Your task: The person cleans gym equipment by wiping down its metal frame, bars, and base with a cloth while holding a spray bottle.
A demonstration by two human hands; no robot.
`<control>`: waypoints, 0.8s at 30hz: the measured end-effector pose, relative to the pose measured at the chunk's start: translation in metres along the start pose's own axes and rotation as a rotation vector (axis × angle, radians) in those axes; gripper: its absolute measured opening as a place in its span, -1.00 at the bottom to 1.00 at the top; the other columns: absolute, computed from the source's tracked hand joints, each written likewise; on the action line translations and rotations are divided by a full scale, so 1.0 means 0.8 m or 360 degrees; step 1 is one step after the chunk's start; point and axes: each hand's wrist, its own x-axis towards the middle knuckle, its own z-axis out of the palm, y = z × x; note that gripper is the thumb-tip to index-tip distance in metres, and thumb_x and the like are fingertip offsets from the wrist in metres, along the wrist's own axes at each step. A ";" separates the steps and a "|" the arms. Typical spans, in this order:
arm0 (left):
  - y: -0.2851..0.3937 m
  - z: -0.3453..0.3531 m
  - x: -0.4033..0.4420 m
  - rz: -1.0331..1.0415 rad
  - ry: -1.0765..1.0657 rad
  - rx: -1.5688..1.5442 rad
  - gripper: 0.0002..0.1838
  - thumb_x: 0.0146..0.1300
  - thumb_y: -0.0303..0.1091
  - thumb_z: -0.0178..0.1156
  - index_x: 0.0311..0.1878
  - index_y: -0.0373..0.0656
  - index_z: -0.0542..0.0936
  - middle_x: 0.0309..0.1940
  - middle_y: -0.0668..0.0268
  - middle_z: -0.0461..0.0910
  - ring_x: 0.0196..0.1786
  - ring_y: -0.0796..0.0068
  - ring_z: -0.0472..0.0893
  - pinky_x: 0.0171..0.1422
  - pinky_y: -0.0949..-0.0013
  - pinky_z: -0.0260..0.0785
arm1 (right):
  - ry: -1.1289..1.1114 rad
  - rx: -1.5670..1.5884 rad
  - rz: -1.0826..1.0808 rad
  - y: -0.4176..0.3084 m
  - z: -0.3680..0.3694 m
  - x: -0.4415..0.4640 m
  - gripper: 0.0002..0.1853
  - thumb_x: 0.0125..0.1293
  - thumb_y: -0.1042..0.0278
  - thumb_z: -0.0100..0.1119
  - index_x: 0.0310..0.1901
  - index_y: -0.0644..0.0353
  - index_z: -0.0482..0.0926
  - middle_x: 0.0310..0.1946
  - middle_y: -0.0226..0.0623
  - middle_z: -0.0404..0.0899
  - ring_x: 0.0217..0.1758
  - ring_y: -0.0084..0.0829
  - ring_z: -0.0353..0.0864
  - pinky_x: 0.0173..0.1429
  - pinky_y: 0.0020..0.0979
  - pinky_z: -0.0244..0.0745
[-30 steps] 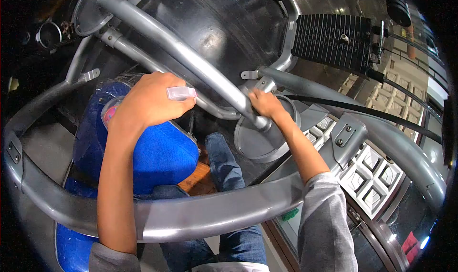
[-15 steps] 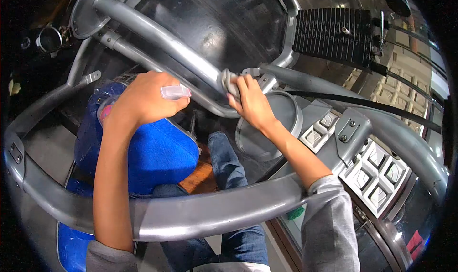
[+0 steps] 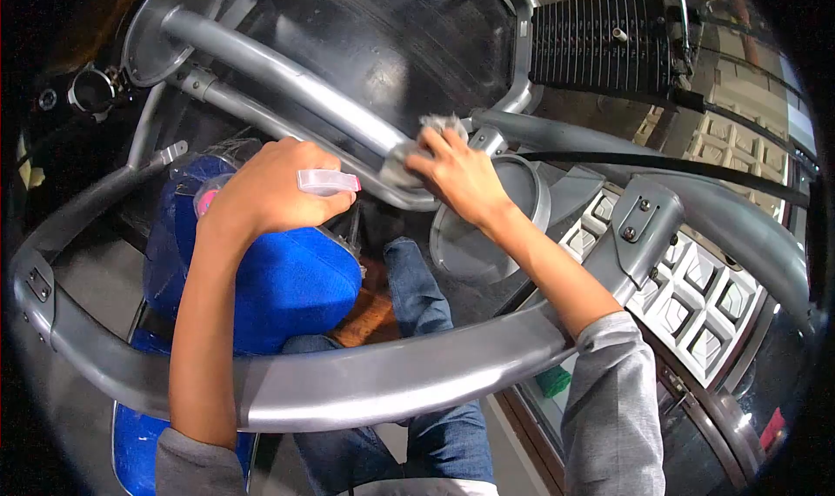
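My left hand point(image 3: 283, 187) is closed around a spray bottle, mostly hidden in the grip. Its clear-white head point(image 3: 326, 182) with a pinkish tip sticks out above the thumb, and a pink patch shows behind the wrist. Below that hand is a blue padded seat point(image 3: 287, 278) with clear plastic wrap on part of it. My right hand point(image 3: 463, 176) grips a crumpled grey cloth point(image 3: 403, 167), pressed against the lower end of a slanted silver metal tube point(image 3: 304, 78). A round grey disc point(image 3: 487, 239) lies just under the right wrist.
A curved silver frame bar point(image 3: 391, 378) crosses in front of me, beneath both forearms. At upper right stands a black weight stack point(image 3: 600, 43) with a black cable point(image 3: 661, 164) nearby. White moulded panels point(image 3: 696, 304) lie at right. A thinner tube point(image 3: 261, 113) runs beside the slanted one.
My right hand, with the cloth, has shifted slightly and turned at the tube's lower end; the cloth now spreads wider. My left hand has moved a little right and down with the spray bottle.
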 end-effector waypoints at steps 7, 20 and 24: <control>0.038 0.039 0.008 0.0197 -0.0017 -0.0282 -0.67 0.12 -0.21 0.35 -0.55 -0.22 0.48 -0.63 0.13 0.43 -0.57 0.21 0.41 -0.42 0.22 0.19 | -0.0872 0.0329 0.0131 0.058 -0.020 -0.018 -0.67 0.03 0.30 0.47 -0.11 -0.02 0.73 -0.11 -0.27 0.66 -0.01 -0.14 0.68 0.09 -0.15 0.58; 0.105 0.183 0.112 -0.0350 -0.0602 -0.0652 -0.59 0.09 0.06 0.29 -0.42 -0.15 0.72 -0.59 0.29 0.63 -0.51 0.44 0.60 -0.30 0.28 0.44 | -0.0703 0.0425 0.0819 0.098 -0.180 -0.036 -0.64 0.21 0.21 0.27 0.04 0.05 0.69 -0.21 -0.11 0.74 -0.11 -0.14 0.74 0.01 -0.26 0.60; 0.114 0.168 0.107 -0.0301 -0.0402 -0.0782 -0.63 0.14 0.00 0.31 -0.36 -0.17 0.72 -0.55 0.15 0.65 -0.39 0.30 0.66 -0.22 0.25 0.44 | -0.0822 0.0224 0.0894 0.095 -0.168 -0.036 -0.63 0.17 0.20 0.33 0.03 0.04 0.69 -0.17 -0.13 0.74 -0.08 -0.15 0.74 0.03 -0.26 0.60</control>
